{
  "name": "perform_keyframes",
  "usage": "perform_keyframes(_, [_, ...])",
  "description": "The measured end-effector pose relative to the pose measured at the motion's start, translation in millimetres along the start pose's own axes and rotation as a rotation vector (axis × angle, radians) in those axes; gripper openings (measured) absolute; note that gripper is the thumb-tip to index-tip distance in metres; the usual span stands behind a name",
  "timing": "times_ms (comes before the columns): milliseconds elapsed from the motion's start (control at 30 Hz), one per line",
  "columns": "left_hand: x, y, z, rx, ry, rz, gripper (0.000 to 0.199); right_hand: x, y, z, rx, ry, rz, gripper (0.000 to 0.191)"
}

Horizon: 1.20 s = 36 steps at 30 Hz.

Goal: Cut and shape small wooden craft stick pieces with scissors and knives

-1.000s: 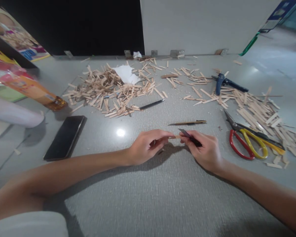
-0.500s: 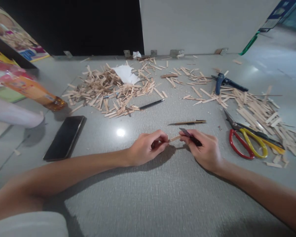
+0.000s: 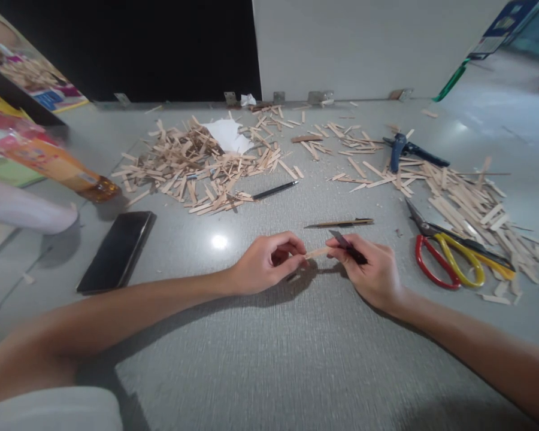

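Note:
Between my two hands is a small flat wooden stick, a little above the grey surface. My left hand pinches its left end between thumb and fingertips. My right hand has its thumb and a finger at the right end. In that same hand a dark cutter knife is gripped, its grey blade pointing up and left, apart from the stick. Just beyond the hands lies a thin pointed brown-and-black tool, whose kind I cannot tell.
Many wooden stick pieces lie heaped beyond, with white paper and a black pen. More sticks lie right, beside blue-handled pliers and red-and-yellow scissors. At left are a phone and an orange bottle.
The stick has turned slightly in the fingers and shows more of its flat face. Both hands stay almost in place, and the knife blade has shifted a little.

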<state>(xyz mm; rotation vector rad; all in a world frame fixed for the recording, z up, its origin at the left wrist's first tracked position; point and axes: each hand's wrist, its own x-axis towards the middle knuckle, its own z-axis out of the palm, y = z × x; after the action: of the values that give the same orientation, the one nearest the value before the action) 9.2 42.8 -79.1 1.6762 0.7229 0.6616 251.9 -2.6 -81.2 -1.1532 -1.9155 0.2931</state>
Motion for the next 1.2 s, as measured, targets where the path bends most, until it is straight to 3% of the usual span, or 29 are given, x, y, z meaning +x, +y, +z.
perform_keyframes(467, [-6.1,-10.5,3.4,0.541,0.130,0.396,0.023,-1.4,1.3,1.0,-0.039,-0.025,-0.017,0.014])
perform_keyframes(633, [-12.6,-18.8,6.8,0.796,0.144,0.672,0.027,-1.2,0.7,0.4,-0.030,-0.064,-0.051,0.016])
perform_keyframes(967, [-12.7,-26.3,9.7,0.824,0.085,0.515,0.024,1.6,-2.7,1.0,-0.054,-0.069,-0.082,0.028])
perform_keyframes(1200, [-10.0,-19.5,8.6,0.729,0.050,0.358,0.021,0.0,-0.2,1.7,-0.059,-0.061,-0.058,0.027])
